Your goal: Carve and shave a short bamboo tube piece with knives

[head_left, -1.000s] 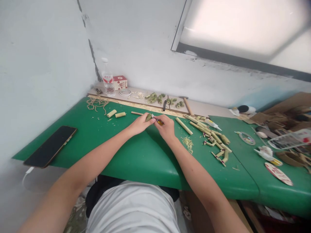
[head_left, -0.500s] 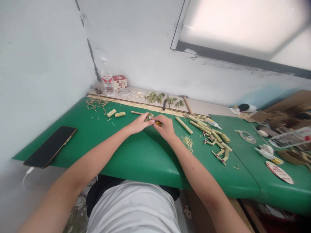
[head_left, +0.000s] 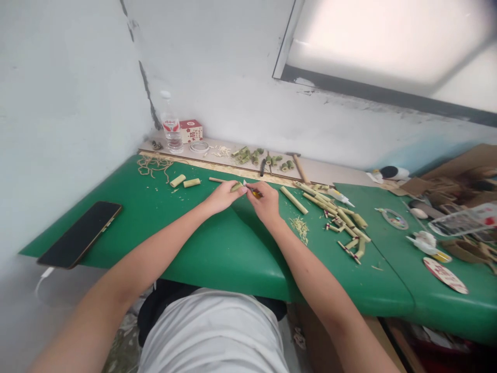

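My left hand (head_left: pixel 224 197) is closed around a short green bamboo piece (head_left: pixel 236 186) above the green table mat (head_left: pixel 194 248). In my right hand (head_left: pixel 264 201) is a utility knife (head_left: pixel 257 194) with a yellow part on its handle, most of it hidden by the fingers. Its pale blade tip shows at the right end of the bamboo, close to my left thumb. A thin stick (head_left: pixel 216 180) lies just behind my left hand. Two bamboo tubes (head_left: pixel 184 181) rest further left.
Bamboo sticks and jointed pieces (head_left: pixel 341 215) lie to the right, near a pile of shavings (head_left: pixel 300 229). At the back stand a water bottle (head_left: pixel 172 127) and a box (head_left: pixel 191 131); a hammer (head_left: pixel 301 167) lies there too. A phone (head_left: pixel 81 234) sits at the left edge.
My right hand has shifted slightly right, and the blade now shows at the end of the bamboo. The bamboo piece has turned a little in my left hand, showing more of its side.
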{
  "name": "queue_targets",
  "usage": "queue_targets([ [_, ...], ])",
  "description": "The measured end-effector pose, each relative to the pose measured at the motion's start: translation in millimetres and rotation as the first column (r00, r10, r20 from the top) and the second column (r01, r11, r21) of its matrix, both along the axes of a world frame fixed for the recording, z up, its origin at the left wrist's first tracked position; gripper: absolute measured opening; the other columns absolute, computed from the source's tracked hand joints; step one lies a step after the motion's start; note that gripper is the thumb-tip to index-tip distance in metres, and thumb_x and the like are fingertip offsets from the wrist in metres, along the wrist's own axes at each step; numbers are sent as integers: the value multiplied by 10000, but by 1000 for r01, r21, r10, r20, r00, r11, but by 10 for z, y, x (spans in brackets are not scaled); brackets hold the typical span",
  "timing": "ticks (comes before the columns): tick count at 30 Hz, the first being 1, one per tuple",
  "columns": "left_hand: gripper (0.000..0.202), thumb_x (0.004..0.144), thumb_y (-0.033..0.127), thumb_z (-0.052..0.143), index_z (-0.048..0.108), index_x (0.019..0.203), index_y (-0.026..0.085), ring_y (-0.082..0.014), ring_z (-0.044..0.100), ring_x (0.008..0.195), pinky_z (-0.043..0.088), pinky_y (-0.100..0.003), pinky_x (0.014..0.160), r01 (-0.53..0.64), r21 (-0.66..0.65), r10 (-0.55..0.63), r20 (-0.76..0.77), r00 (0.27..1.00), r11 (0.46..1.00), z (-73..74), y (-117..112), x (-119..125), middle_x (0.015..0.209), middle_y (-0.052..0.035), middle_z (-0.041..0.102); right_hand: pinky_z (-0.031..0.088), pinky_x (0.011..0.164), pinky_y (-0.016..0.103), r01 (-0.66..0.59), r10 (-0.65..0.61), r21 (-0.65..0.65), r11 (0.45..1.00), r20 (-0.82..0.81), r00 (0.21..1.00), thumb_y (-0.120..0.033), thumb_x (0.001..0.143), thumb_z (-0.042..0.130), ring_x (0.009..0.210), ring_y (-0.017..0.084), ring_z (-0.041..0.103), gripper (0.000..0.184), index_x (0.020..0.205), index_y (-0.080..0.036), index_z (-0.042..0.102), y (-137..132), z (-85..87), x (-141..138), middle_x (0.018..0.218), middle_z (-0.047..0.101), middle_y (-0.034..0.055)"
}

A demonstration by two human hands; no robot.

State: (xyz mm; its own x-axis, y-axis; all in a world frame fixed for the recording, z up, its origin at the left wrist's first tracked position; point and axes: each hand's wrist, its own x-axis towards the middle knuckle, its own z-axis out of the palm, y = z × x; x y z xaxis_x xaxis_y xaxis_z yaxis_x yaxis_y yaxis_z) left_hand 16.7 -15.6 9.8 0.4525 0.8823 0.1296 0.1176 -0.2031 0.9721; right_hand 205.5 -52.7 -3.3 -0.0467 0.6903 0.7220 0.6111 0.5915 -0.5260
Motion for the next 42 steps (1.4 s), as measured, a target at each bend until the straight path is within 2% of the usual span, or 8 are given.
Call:
queue_targets([
  [6, 285, 948, 458, 643, 571, 896, 188, -88, 395, 520, 334, -233, 522, 58, -202, -27, 153, 988, 978, 30, 2, 46, 708, 34, 511, 620, 750, 363, 15, -15, -3, 1000, -13, 1000, -347, 1001, 699, 809, 222, 764, 164, 995, -243, 825, 4, 5, 17, 945, 827, 71],
  [10, 149, 890, 324, 585, 574, 918, 178, -82, 428, 496, 393, -228, 519, 86, -276, -22, 224, 974, 957, 45, 20, 24, 739, 13, 559, 623, 753, 357, -2, 2, -9, 1000, -3, 1000, -346, 1001, 696, 815, 219, 767, 168, 1006, -242, 827, -15, 6, -2, 940, 825, 70],
  [14, 177, 796, 276, 584, 591, 935, 168, -75, 451, 512, 426, -232, 547, 124, -290, -44, 268, 962, 949, 68, -5, 2, 777, 9, 569, 624, 753, 354, -39, 39, -12, 999, 14, 999, -347, 1008, 694, 823, 215, 770, 166, 1018, -249, 828, -42, 26, -29, 950, 829, 68],
  [17, 240, 784, 316, 621, 595, 975, 173, -76, 473, 545, 449, -243, 586, 160, -279, -78, 283, 956, 947, 79, -37, -8, 802, 13, 568, 627, 776, 363, -81, 81, -3, 997, 26, 996, -339, 1009, 700, 871, 225, 784, 153, 1024, -255, 827, -54, 38, -37, 975, 835, 71],
  [24, 446, 761, 482, 865, 611, 974, 184, -95, 492, 628, 404, -249, 601, 178, -172, -140, 211, 967, 969, 56, -60, -12, 789, 32, 554, 622, 782, 354, -157, 156, 19, 987, 55, 986, -271, 991, 684, 861, 210, 772, 153, 1045, -260, 828, -53, 26, -28, 966, 823, 51],
  [31, 585, 742, 682, 873, 613, 908, 185, -114, 437, 617, 333, -263, 575, 125, -61, -118, 109, 987, 990, 73, -62, -4, 677, 63, 483, 613, 761, 348, -131, 131, 2, 991, 69, 989, -300, 992, 712, 832, 208, 758, 129, 1030, -266, 830, -43, 41, 27, 947, 819, 48],
  [38, 602, 741, 664, 896, 516, 735, 197, -112, 386, 661, 265, -259, 603, 4, -21, -3, 84, 996, 1000, 38, -41, 22, 682, 58, 422, 606, 745, 347, -65, 65, 14, 998, 31, 997, -311, 997, 706, 803, 209, 750, 143, 1038, -248, 828, -20, 15, 12, 928, 809, 60],
  [42, 562, 791, 673, 853, 557, 803, 196, -111, 417, 622, 292, -259, 573, 5, -68, 3, 121, 993, 998, 6, -48, 59, 688, 50, 459, 617, 757, 350, -15, 15, 4, 1000, 9, 1000, -328, 995, 696, 812, 210, 757, 153, 1029, -251, 824, -11, 4, 1, 950, 817, 61],
])
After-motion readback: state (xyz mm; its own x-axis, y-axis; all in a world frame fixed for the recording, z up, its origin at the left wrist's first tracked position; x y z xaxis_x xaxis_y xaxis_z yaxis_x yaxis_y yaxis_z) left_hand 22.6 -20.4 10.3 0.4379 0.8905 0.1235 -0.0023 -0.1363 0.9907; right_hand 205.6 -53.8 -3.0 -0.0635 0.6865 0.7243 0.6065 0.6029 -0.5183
